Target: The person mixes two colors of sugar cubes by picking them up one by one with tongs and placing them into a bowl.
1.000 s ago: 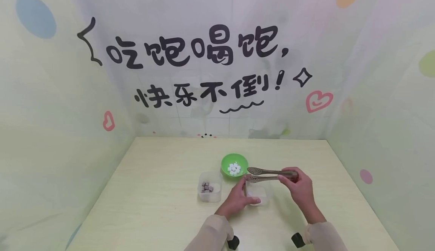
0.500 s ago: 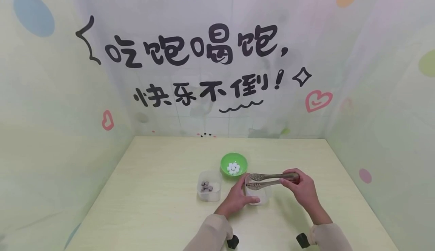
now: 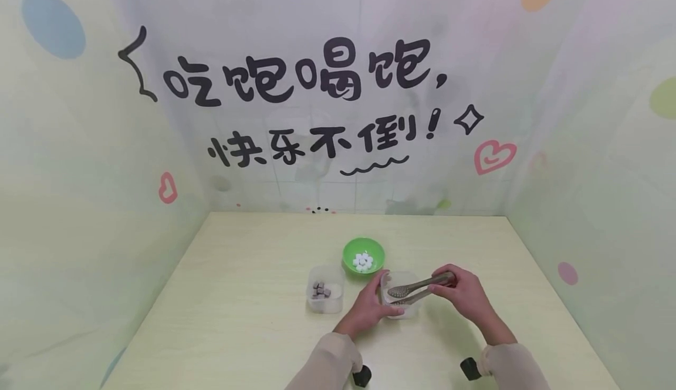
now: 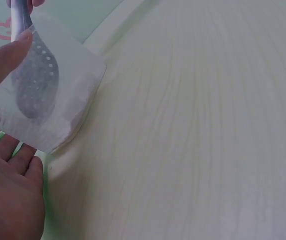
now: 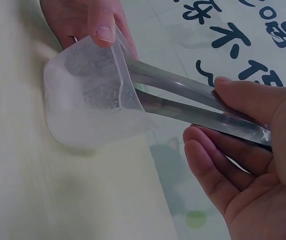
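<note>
My left hand (image 3: 364, 309) grips a translucent plastic container (image 3: 413, 309) from its left side, thumb at the near wall. My right hand (image 3: 467, 297) holds metal tongs (image 3: 429, 282) by the handle end, thumb on one arm and fingers under the other. Both perforated tong heads are down inside the container. In the left wrist view one head shows through the wall of the container (image 4: 78, 95). From the right wrist the container (image 5: 78, 125) looks tilted, the tongs (image 5: 183, 86) entering its mouth with their arms apart. What lies between the heads is blurred by the cloudy plastic.
Behind the left hand stands a green bowl (image 3: 350, 264) with several white pieces (image 3: 362, 261). Left of the hand, a second translucent container (image 3: 335, 305) holds several brown-grey cubes (image 3: 320, 291). Printed fabric walls (image 3: 296, 196) enclose the pale wooden table (image 3: 237, 296) on three sides.
My right hand has brought the tongs from above the container's rim near the bowl down into the container. The left hand keeps its grip in the same place.
</note>
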`<state>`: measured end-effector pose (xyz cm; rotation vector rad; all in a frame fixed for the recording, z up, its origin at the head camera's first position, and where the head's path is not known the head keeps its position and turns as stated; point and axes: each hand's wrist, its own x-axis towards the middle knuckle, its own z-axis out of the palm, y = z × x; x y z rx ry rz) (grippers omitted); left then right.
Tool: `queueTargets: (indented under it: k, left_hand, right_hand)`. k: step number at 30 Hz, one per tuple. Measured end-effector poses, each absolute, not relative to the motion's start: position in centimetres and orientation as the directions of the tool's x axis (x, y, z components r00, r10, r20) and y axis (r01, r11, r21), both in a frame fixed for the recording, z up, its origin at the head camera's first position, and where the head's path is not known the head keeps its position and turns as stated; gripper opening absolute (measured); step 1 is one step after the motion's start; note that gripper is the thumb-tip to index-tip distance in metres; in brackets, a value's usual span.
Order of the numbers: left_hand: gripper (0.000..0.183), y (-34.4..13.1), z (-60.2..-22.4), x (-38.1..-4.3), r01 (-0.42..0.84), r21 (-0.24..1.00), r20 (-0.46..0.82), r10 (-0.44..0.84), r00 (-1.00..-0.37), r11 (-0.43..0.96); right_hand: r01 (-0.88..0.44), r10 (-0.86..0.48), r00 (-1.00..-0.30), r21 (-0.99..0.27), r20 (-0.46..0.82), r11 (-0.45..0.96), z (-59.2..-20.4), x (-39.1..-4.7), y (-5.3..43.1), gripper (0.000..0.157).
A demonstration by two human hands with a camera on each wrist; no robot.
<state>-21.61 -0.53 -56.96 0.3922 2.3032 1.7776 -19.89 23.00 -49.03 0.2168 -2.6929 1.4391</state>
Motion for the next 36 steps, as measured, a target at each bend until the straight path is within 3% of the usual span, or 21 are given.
queueTargets:
  k: [6, 23, 36]
  left_hand:
    - [0.095, -0.5, -57.0, -21.6, 0.087, 0.964, 0.001, 0.327, -0.945, 0.249]
    - [0.097, -0.5, -57.0, -21.6, 0.083, 0.961, -0.008, 0.327, -0.945, 0.262]
    - [0.097, -0.6, -56.9, -21.6, 0.094, 0.957, 0.0, 0.325, -0.946, 0.273]
  right_hand:
    - [-0.185, -0.117, -0.983, -0.791, 0.144, 0.584, -49.3, -20.2, 22.6, 0.025]
    - [-0.197, -0.013, -0.972, -0.786, 0.234, 0.587, -49.7, -19.5, 21.9, 0.023]
    - [-0.214, -0.074, -0.975, -0.781, 0.211, 0.587, -50.4, -19.8, 21.7, 0.022]
